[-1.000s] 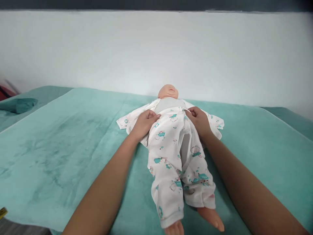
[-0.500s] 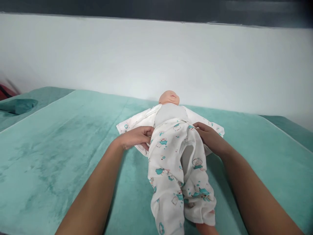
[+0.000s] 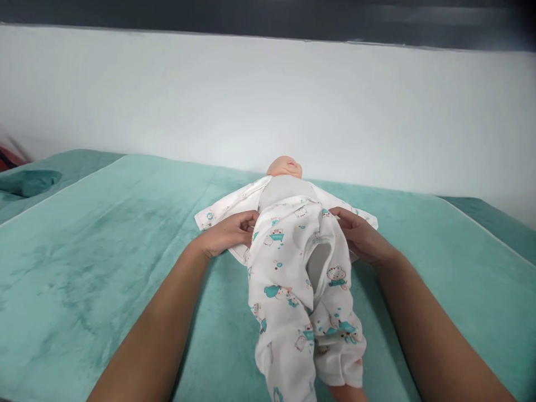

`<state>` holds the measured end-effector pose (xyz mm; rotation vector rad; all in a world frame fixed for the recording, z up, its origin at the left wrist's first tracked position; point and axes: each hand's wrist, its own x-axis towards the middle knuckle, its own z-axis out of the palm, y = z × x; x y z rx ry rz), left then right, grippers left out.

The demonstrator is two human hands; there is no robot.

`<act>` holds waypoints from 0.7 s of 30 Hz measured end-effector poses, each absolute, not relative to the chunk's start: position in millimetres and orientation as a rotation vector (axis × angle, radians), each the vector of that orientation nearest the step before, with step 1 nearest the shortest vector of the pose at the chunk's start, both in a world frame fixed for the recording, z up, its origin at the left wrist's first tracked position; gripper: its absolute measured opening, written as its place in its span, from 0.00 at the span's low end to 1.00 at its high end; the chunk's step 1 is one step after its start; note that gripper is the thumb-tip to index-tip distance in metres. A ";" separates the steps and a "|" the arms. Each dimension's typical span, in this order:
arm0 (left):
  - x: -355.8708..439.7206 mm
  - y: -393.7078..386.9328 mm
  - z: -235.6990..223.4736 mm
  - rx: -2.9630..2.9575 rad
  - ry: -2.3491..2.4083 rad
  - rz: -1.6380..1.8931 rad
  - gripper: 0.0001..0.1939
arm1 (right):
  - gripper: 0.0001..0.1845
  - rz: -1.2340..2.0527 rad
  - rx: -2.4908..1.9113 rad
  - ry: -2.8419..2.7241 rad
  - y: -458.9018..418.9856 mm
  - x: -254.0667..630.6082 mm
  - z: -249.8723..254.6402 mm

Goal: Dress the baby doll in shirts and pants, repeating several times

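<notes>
A baby doll (image 3: pixel 285 166) lies on its back, its head towards the wall. It wears white printed pants (image 3: pixel 280 262) with an opening at the crotch, and a white printed jacket (image 3: pixel 234 202) spread open over a grey torso (image 3: pixel 288 188). At the left side of the waistband, my left hand (image 3: pixel 230 231) has its fingers closed on the pants. My right hand (image 3: pixel 362 237) grips the waistband on the opposite side, its fingertips partly hidden by the cloth. One bare foot (image 3: pixel 347 393) shows below the right pant leg.
A green plush cover (image 3: pixel 125 251) spreads under the doll. Behind it rises a white wall (image 3: pixel 268 100) with a dark band (image 3: pixel 268 19) along the top. Something red (image 3: pixel 6 159) shows at the far left edge.
The waistband sits slightly higher on the doll's torso, with both hands still at its sides. The whole scene has shifted a little to the left in view.
</notes>
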<state>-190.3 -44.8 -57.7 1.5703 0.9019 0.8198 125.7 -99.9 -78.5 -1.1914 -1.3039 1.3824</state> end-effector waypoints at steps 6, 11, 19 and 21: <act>-190.1 -42.2 -58.2 1.446 0.796 0.724 0.16 | 0.24 1.487 -1.168 -1.229 -102.2 119.4 -77.0; -188.6 -43.1 -55.4 1.390 0.736 0.798 0.16 | 0.26 1.512 -1.179 -1.246 -102.8 113.8 -72.8; -185.5 -41.8 -62.3 1.396 0.724 0.821 0.06 | 0.12 1.279 -1.193 -1.248 -92.9 113.2 -90.1; -183.4 -41.5 -65.9 1.381 0.742 0.863 0.07 | 0.12 1.207 -1.215 -1.224 -90.5 109.8 -93.8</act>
